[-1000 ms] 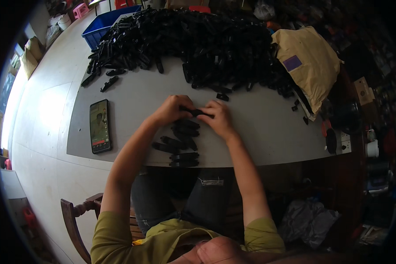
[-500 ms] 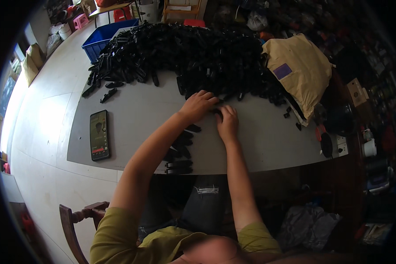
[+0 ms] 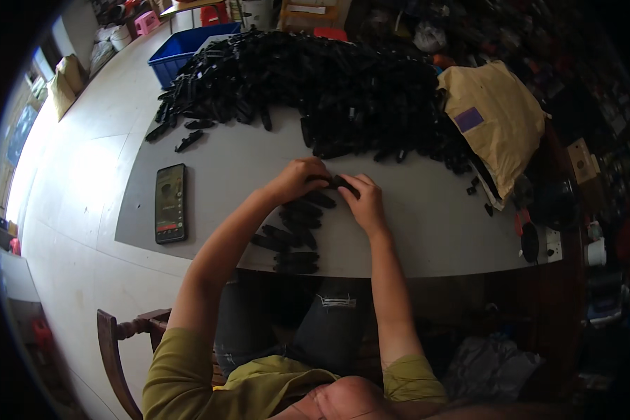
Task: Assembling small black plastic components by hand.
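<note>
Above the grey table [image 3: 224,182], my left hand [image 3: 301,179] and my right hand [image 3: 364,199] are close together, fingers closed on a small dark elongated piece [image 3: 334,183] from its two sides. Its exact kind is partly hidden by my fingers. Just in front of my hands, several similar black elongated pieces [image 3: 301,218] lie in loose rows down to the table's near edge. Beyond my hands rises a big heap of the same black pieces [image 3: 357,105].
At the table's left lies a phone [image 3: 171,203] with its screen lit. A blue crate [image 3: 171,61] stands behind the heap. A large tan sack [image 3: 500,119] leans at the right, near a dark round item [image 3: 529,241]. A wooden chair [image 3: 112,350] is at lower left.
Both hands have drawn back from the heap's edge toward me, with a dark piece now between them. The whole view has shifted slightly to the right.
</note>
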{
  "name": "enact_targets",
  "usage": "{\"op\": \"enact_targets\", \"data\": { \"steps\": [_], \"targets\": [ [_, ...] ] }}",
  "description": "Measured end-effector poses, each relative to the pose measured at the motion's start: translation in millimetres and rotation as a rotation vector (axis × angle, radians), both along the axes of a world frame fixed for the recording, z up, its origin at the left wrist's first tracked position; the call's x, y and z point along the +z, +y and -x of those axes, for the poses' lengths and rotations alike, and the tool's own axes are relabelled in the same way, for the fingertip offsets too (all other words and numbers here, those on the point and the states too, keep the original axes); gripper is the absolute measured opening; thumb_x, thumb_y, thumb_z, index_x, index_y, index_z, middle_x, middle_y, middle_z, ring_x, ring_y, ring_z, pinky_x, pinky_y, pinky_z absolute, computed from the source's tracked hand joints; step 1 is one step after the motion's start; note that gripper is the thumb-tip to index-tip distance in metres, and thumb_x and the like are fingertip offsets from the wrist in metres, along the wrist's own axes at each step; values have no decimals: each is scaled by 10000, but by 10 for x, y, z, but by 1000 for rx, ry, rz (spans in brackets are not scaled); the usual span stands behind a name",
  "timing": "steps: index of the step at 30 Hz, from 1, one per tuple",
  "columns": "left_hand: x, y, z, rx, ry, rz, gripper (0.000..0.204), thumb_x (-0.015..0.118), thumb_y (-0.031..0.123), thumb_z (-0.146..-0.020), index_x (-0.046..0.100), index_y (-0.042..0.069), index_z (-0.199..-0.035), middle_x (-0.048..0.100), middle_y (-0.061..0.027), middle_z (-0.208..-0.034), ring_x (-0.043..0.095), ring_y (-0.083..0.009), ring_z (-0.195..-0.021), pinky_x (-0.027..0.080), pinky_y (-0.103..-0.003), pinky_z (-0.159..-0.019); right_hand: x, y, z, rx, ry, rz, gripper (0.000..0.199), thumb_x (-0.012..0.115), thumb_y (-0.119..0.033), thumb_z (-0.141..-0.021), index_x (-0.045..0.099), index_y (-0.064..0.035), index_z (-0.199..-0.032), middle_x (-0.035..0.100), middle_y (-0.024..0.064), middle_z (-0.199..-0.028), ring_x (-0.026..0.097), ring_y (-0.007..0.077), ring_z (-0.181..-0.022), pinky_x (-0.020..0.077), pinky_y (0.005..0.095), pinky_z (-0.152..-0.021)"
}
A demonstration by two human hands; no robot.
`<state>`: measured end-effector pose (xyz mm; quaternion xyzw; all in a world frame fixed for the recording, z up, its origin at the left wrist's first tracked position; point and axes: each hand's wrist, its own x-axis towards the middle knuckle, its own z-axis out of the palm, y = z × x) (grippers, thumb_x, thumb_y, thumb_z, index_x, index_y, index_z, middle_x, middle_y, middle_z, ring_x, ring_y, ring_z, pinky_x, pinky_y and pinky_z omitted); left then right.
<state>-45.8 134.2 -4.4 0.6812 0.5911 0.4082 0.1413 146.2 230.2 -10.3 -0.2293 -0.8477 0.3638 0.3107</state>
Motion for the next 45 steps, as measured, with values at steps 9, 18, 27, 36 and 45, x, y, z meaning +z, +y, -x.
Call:
{"op": "enact_targets", "data": {
  "steps": [9,18,27,36,45],
  "targets": [
    [-48,1,67,-96,-208,104,242,729,7,-721,674,-9,-956,668,-116,-995,649,-256,-932,527,-344,-835,91,124,-150,33,-122,-222,277,727,-68,-754,692,-9,-1023,575,80,-848,548,240,-823,449,316,-718],
    [-88,-68,62,-123,-131,19,237,716,25,-734,674,-19,-963,666,-132,-1022,645,-287,-945,514,-361,-842,21,-10,55,97,-135,-216,281,745,-127,-737,722,-83,-1013,570,48,-906,511,253,-916,431,366,-822],
    [-53,-1092,-408,68,-252,76,254,465,146,-967,638,-18,-1055,650,-161,-1059,614,-314,-1004,454,-374,-914,-2,-798,-253,150,-132,-362,314,721,-180,-761,706,-168,-1074,562,73,-1112,500,285,-1101,411,404,-942],
    [81,-1595,-650,-1,-363,170,376,497,317,-947,693,0,-897,676,-135,-902,616,-267,-873,461,-359,-815,127,-595,-886,206,-7,20,294,686,-176,-836,683,-106,-1122,574,95,-1209,502,277,-1177,400,401,-1001],
    [251,-1058,-571,34,-57,152,250,668,205,-813,676,28,-989,649,-122,-1008,589,-297,-950,461,-387,-861,-253,2379,-1541,-801,-184,-237,591,539,-489,-907,466,-133,-1374,447,145,-1382,410,331,-1270,345,462,-1040]
  ]
}}
